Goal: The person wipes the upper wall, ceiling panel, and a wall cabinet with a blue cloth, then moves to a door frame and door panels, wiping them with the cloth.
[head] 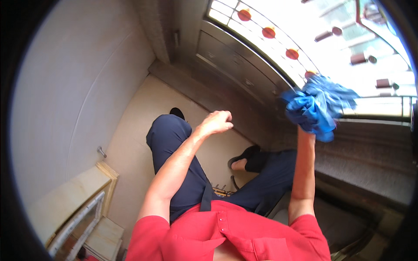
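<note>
A crumpled blue cloth point(310, 109), blurred at its edges, is bunched over the end of my raised right forearm point(303, 169). It covers my right hand, which grips it from underneath. Behind the cloth, in this view, are the lower edge of a bright window point(274, 62) and its dark frame. My left hand point(218, 122) hangs in front of me above the floor, its fingers curled in and nothing visible in them. Below my left forearm is my bent knee in dark trousers point(169, 133).
A dark panelled wall point(235, 62) runs beneath the window, whose grille carries round red ornaments point(268, 32). On the left are a pale wall point(65, 81), a metal doorstop point(102, 152) and a cabinet with a stone-like top point(78, 182). A dark ledge point(359, 156) lies at right.
</note>
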`<state>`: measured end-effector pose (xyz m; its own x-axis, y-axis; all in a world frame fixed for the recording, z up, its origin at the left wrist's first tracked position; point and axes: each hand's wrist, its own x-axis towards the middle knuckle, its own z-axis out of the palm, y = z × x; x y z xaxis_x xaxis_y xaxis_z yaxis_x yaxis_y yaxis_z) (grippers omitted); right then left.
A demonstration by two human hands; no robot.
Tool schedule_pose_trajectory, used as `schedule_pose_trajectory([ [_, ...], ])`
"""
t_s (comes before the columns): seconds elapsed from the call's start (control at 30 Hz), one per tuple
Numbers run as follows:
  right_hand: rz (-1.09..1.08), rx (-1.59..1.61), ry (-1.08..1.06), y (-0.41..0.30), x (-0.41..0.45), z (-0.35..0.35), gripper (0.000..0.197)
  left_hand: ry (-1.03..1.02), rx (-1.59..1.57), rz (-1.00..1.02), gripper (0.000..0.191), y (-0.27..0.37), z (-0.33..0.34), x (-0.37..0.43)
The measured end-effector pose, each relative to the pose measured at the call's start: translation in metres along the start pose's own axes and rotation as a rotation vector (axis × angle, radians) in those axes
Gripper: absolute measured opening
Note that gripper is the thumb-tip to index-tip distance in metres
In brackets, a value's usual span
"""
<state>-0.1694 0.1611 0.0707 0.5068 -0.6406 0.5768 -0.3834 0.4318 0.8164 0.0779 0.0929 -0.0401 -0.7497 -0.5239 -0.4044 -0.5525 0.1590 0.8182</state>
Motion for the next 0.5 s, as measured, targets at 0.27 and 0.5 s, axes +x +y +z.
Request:
schedule_pose_trajectory([
  [0.27, 0.796, 0.841, -0.162, 0.045, 0.097, 0.052, 0.042, -0.014, -0.004, 0.022, 0.033, -0.004, 0.007, -0.005],
  [0.5, 0.331, 0.564, -0.010, 0.010, 0.215, 0.065, 0.042, 0.003, -0.032, 0.065, 0.031, -0.002, 0.015, 0.005],
])
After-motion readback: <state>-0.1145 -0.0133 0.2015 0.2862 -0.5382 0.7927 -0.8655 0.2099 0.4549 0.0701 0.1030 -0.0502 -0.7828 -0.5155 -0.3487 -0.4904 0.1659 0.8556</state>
